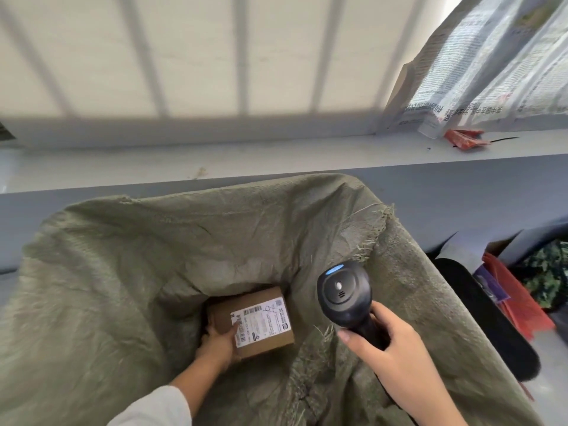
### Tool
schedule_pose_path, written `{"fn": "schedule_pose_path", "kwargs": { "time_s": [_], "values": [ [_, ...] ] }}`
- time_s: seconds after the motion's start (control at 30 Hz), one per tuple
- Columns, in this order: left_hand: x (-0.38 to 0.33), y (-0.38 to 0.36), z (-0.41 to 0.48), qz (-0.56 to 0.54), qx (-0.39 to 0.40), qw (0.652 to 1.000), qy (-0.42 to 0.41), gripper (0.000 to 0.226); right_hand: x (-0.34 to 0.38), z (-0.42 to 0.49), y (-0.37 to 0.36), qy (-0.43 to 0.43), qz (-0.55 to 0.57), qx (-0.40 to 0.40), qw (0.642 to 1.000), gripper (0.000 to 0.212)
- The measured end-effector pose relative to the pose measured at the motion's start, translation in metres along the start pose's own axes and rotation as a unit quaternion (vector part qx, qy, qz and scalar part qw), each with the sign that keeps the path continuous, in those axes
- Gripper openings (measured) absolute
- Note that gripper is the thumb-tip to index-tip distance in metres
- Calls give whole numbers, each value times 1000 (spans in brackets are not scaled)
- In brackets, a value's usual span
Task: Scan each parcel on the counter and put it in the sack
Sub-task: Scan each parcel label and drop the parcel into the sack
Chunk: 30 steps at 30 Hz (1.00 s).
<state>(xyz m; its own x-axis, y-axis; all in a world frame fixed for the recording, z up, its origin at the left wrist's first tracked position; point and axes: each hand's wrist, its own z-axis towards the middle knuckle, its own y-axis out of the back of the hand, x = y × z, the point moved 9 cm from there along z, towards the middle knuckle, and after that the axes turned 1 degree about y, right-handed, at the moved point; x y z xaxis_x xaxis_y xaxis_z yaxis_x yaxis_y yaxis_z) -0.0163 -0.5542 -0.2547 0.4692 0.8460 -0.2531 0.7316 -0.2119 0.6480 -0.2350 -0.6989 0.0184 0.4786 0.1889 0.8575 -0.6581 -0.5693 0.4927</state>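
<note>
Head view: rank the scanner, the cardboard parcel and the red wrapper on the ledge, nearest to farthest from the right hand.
1. Scanner: gripped in the right hand itself.
2. Cardboard parcel: to its left, down in the sack, held by the left hand.
3. Red wrapper: far off on the ledge, upper right.

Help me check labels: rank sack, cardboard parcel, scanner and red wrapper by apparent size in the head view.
1. sack
2. cardboard parcel and scanner: look alike; the scanner is nearer the camera, so unranked
3. red wrapper
</note>
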Motion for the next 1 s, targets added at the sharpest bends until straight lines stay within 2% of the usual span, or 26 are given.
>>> {"fn": "schedule_pose_path", "kwargs": {
  "time_s": [0.13,0.23,0.5,0.7,0.87,1.0],
  "values": [
    [-19,23,-24,24,-17,999,-28,71,9,-8,2,17,-13,2,1000,22],
    [-37,55,-52,11,-81,995,-50,77,19,-19,6,36,-21,0,999,21],
    [-54,115,-180,-5,-218,968,-124,72,52,-76,8,92,-32,26,995,18],
    [-35,88,-305,55,-261,953,-144,64,77,-143,-17,140,-49,75,986,34],
    [10,72,-408,-31,-362,920,-145,62,98,-198,-41,184,-103,112,971,39],
    [58,57,-465,-78,-398,907,-110,61,112,-236,-64,209,-127,165,955,42]
  ]
}}
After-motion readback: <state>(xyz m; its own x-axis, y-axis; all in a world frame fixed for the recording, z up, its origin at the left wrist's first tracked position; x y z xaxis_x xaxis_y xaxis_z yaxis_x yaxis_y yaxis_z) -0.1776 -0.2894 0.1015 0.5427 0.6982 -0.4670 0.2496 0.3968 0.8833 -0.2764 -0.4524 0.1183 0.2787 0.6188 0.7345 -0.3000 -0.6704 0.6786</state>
